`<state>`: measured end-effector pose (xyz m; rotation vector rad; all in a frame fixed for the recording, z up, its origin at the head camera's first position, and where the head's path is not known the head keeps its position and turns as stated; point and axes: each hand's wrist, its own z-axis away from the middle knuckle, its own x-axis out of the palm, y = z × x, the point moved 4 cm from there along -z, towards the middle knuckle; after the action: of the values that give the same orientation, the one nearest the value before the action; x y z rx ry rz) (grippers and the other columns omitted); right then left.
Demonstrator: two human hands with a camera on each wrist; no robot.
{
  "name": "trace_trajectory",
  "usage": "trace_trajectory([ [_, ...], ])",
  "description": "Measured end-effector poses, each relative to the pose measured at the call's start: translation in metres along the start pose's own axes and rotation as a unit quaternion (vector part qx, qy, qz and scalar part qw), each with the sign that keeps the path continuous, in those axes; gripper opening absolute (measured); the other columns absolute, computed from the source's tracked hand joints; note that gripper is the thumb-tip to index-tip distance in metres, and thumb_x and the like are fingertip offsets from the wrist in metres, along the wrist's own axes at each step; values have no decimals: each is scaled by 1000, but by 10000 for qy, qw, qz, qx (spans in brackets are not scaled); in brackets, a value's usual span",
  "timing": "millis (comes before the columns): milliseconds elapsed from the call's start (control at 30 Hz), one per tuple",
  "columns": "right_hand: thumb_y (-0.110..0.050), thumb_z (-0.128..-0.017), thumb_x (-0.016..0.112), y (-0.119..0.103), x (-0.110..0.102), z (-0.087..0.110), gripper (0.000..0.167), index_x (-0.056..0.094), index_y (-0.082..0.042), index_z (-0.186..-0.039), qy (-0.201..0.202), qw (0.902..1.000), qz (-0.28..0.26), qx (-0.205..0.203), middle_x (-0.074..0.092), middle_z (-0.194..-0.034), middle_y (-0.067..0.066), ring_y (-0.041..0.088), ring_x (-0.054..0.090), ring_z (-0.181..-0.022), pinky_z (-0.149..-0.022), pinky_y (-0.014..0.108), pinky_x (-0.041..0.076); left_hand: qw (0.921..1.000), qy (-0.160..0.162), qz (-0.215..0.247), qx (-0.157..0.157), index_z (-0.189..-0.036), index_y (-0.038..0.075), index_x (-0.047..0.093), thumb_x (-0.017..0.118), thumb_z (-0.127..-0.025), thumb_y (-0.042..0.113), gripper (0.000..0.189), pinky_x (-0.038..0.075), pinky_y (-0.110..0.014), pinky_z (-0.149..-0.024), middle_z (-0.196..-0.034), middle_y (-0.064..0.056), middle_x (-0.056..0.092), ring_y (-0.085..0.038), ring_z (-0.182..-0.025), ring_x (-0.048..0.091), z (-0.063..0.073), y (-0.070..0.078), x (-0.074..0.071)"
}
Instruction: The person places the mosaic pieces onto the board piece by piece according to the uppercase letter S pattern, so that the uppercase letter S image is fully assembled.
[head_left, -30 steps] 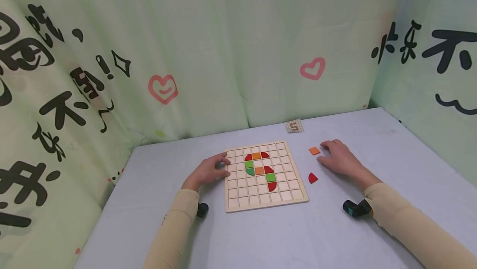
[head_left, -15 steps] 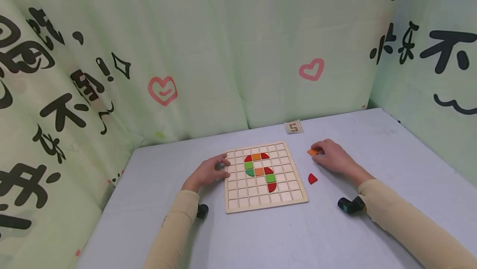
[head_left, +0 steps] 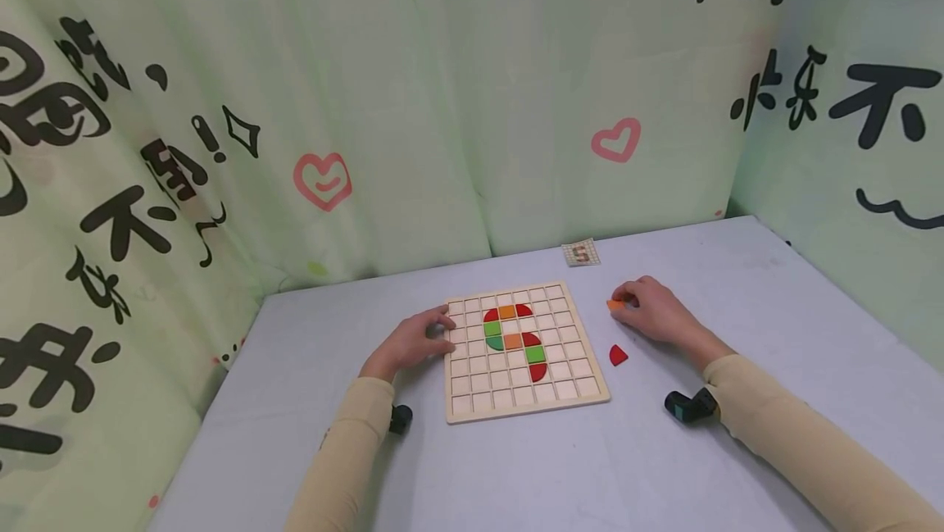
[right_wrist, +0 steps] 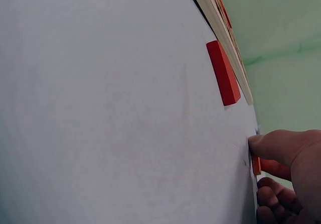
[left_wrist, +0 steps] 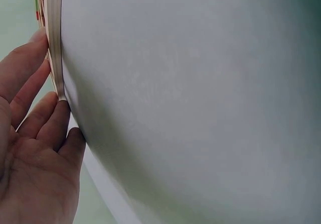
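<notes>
A wooden grid board (head_left: 479, 405) lies on the table with red, orange and green tiles set in some squares, forming an S-like line. My left hand (head_left: 410, 341) rests at the board's left edge; in the left wrist view its fingertips (left_wrist: 39, 35) touch the side of the board. To the right of the board, my right hand (head_left: 652, 308) pinches an orange square tile (head_left: 614, 305) between thumb and fingers, low at the table. In the right wrist view the orange tile (right_wrist: 256, 164) shows partly behind the thumb. A red quarter-round tile (head_left: 618, 355) lies nearer me, beside the board.
A small card (head_left: 581, 252) with a gridded S-like pattern lies at the table's back edge. The white-covered table (head_left: 516, 475) ends at a pale green curtain (head_left: 398, 106) at the back and sides.
My right hand has moved left onto the orange tile and taken it between thumb and fingers. The left hand keeps its place at the board.
</notes>
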<state>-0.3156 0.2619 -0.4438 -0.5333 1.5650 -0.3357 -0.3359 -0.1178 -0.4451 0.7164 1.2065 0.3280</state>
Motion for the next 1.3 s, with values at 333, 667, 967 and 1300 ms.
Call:
trace_trajectory([
  [333, -21, -90, 67, 3, 1, 2, 34, 64, 5, -112, 24, 9999, -87, -53, 56, -104, 19, 30, 50, -92, -80, 44, 47, 10000, 26, 16, -4, -113, 15, 67, 77, -85, 17, 31, 24, -44, -118, -154, -1, 40, -26, -146, 26, 0, -3, 3],
  [667, -17, -91, 66, 0, 0, 5, 28, 65, 4, -110, -73, 9996, -94, -267, 59, -105, 18, 29, 53, -92, -82, 45, 49, 10000, 33, 16, -35, -114, 16, 67, 77, -85, 18, 31, 24, -45, -118, -155, -1, 38, -26, -146, 26, 1, -2, 2],
  [967, -13, -92, 64, -12, -4, 6, 30, 62, 7, -115, -19, 9987, -208, -457, 62, -104, 18, 29, 55, -91, -84, 46, 51, 9999, 40, 30, -112, -116, 16, 67, 76, -85, 18, 32, 25, -45, -117, -155, 0, 37, -26, -146, 26, 1, 1, 1],
  [1300, -12, -91, 68, -40, -5, 13, 27, 66, 3, -114, 65, 9970, -382, -675, 61, -107, 16, 28, 59, -96, -84, 44, 54, 10000, 17, 36, -78, -116, 16, 67, 77, -85, 18, 32, 25, -45, -117, -155, -2, 38, -26, -146, 27, -1, -1, 1],
])
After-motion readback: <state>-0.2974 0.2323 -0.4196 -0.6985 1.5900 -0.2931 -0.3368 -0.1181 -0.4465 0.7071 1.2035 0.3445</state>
